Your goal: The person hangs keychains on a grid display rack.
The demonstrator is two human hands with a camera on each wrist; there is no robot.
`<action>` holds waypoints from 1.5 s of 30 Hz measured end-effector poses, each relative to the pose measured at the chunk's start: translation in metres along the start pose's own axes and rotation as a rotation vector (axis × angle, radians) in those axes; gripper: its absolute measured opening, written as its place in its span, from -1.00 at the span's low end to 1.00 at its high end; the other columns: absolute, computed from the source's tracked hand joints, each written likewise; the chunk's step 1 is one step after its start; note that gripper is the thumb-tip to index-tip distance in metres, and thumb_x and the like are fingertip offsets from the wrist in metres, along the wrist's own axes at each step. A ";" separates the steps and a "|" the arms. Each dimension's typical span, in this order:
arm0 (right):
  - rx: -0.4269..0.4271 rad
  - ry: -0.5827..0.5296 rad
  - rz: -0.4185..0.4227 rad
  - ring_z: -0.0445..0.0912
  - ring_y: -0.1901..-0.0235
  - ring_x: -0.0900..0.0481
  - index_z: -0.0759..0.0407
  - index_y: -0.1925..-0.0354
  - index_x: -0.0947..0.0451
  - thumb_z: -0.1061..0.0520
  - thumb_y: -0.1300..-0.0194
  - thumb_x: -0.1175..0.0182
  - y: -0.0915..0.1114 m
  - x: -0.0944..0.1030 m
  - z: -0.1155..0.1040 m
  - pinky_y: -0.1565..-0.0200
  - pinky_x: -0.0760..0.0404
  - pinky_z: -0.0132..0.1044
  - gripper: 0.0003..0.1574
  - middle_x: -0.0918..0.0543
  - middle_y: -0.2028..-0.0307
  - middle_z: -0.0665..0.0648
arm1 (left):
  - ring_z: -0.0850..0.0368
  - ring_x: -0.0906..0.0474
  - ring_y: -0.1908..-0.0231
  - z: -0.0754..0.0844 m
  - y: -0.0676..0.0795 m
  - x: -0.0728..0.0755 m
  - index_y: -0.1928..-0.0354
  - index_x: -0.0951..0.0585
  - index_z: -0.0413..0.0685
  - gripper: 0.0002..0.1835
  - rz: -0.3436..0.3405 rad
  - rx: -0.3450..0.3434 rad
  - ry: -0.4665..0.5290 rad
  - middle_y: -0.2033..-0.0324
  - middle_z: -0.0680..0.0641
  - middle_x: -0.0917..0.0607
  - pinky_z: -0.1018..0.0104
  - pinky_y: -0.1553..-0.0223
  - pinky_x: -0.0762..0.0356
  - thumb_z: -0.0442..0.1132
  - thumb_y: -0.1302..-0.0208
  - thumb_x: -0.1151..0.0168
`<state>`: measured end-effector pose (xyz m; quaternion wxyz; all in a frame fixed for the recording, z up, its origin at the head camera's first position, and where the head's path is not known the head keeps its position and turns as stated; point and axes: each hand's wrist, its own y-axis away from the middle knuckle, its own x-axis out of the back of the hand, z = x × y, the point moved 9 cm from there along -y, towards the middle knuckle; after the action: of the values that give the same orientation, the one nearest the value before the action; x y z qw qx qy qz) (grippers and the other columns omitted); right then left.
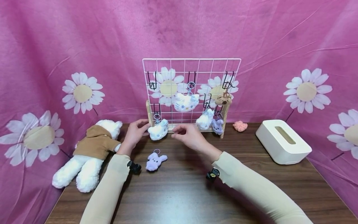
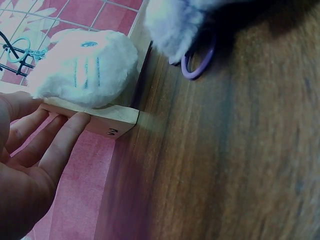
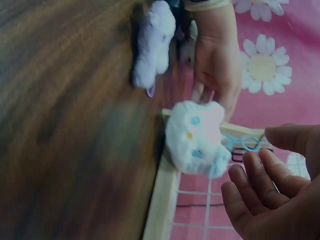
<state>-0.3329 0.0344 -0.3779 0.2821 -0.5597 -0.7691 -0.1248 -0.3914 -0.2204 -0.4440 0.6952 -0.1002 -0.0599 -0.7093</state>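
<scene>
At the lower left of a white wire grid rack (image 1: 191, 58), a white cat-head plush keychain (image 1: 158, 130) hangs by its ring from a black hook. My left hand (image 1: 135, 134) is beside it, and in the left wrist view its fingertips touch the wooden side post (image 2: 107, 123) of the stand. To the right of the plush, my right hand (image 1: 191, 137) is held with fingers loosely bent and nothing between them. The right wrist view shows a gap between these fingers and the cat-head plush (image 3: 194, 137). A purple plush keychain (image 1: 155, 161) lies on the table in front.
Higher on the grid hang another cat-head plush (image 1: 186, 103) and a brown plush (image 1: 223, 99); a white plush (image 1: 205, 119) and a purple plush (image 1: 217, 125) hang lower right. A teddy bear (image 1: 96, 146) lies left. A pink fuzzy piece (image 1: 240, 126) and white tissue box (image 1: 282, 143) are right.
</scene>
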 end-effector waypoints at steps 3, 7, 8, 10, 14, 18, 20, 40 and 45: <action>-0.005 -0.020 -0.037 -0.15 0.10 -0.75 0.18 -0.09 -0.83 0.12 -0.45 -0.53 -0.002 -0.015 0.003 0.00 -0.76 -0.34 -0.70 -0.90 0.09 0.12 | 0.18 -0.76 -0.03 0.001 0.000 0.000 -0.45 -0.61 -0.36 -0.55 -0.003 -0.001 -0.001 -0.35 -0.43 -0.66 0.04 -0.19 -0.93 -0.22 -0.72 -0.25; -0.024 -0.052 -0.069 -0.14 0.05 -0.76 0.16 -0.10 -0.83 0.09 -0.44 -0.55 -0.003 -0.031 0.009 -0.07 -0.80 -0.27 -0.67 -0.89 0.05 0.11 | 0.17 -0.75 -0.04 0.001 -0.001 0.000 -0.45 -0.61 -0.36 -0.55 0.002 -0.006 0.004 -0.35 -0.43 -0.67 0.04 -0.19 -0.93 -0.23 -0.72 -0.25; -0.027 -0.060 -0.076 -0.13 0.03 -0.77 0.17 -0.12 -0.83 0.08 -0.44 -0.56 -0.004 -0.035 0.010 -0.10 -0.80 -0.25 -0.65 -0.89 0.03 0.12 | 0.17 -0.75 -0.04 0.002 -0.001 0.000 -0.45 -0.61 -0.36 -0.55 0.003 -0.006 0.003 -0.35 -0.43 -0.66 0.05 -0.18 -0.93 -0.23 -0.72 -0.25; -0.033 -0.075 -0.091 -0.12 0.00 -0.78 0.19 -0.15 -0.82 0.06 -0.44 -0.56 -0.005 -0.042 0.015 -0.15 -0.82 -0.23 -0.60 -0.89 0.00 0.14 | 0.16 -0.75 -0.03 0.002 -0.001 0.001 -0.45 -0.61 -0.35 -0.56 0.007 -0.002 0.006 -0.34 -0.42 -0.67 0.08 -0.16 -0.94 -0.24 -0.72 -0.26; -0.036 -0.098 -0.124 -0.11 -0.05 -0.79 0.25 -0.21 -0.79 0.05 -0.43 -0.56 -0.007 -0.058 0.021 -0.20 -0.82 -0.22 -0.51 -0.88 -0.08 0.21 | 0.15 -0.76 -0.03 0.002 -0.001 0.002 -0.45 -0.61 -0.36 -0.55 0.009 -0.006 0.002 -0.35 -0.43 -0.67 0.12 -0.13 -0.95 -0.23 -0.71 -0.26; -0.037 -0.115 -0.170 -0.07 -0.12 -0.77 0.25 -0.24 -0.78 0.08 -0.43 -0.55 -0.008 -0.073 0.023 -0.28 -0.78 -0.17 -0.50 -0.87 -0.14 0.23 | 0.16 -0.77 -0.02 0.002 -0.002 0.002 -0.45 -0.61 -0.36 -0.54 0.010 -0.012 0.000 -0.35 -0.45 -0.66 0.14 -0.13 -0.95 -0.22 -0.71 -0.27; -0.035 -0.111 -0.198 -0.03 -0.17 -0.76 0.24 -0.25 -0.77 0.08 -0.43 -0.55 -0.008 -0.080 0.024 -0.34 -0.77 -0.10 -0.49 -0.86 -0.17 0.22 | 0.18 -0.77 -0.01 0.001 -0.001 0.002 -0.45 -0.62 -0.36 -0.54 0.009 -0.010 -0.002 -0.34 -0.44 -0.67 0.10 -0.15 -0.94 -0.21 -0.71 -0.27; 0.005 0.058 -0.337 -0.15 -0.04 -0.70 0.16 -0.20 -0.80 0.16 -0.42 -0.56 -0.025 -0.117 0.039 -0.20 -0.79 -0.27 -0.58 -0.87 -0.04 0.10 | 0.13 -0.77 -0.03 0.002 0.001 0.000 -0.45 -0.61 -0.36 -0.55 0.012 0.002 -0.009 -0.36 -0.44 -0.67 0.09 -0.15 -0.95 -0.23 -0.71 -0.26; 0.028 0.103 -0.359 -0.15 -0.01 -0.71 0.18 -0.18 -0.81 0.19 -0.38 -0.57 -0.028 -0.120 0.036 -0.17 -0.79 -0.32 -0.58 -0.87 0.00 0.11 | 0.17 -0.77 0.01 0.000 0.000 0.001 -0.44 -0.62 -0.36 -0.56 0.016 0.005 0.002 -0.35 -0.43 -0.68 0.18 -0.10 -0.96 -0.24 -0.71 -0.27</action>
<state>-0.3442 -0.0518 -0.4721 0.3018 -0.4023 -0.8429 -0.1910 -0.3917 -0.2212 -0.4435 0.7012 -0.0984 -0.0603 -0.7036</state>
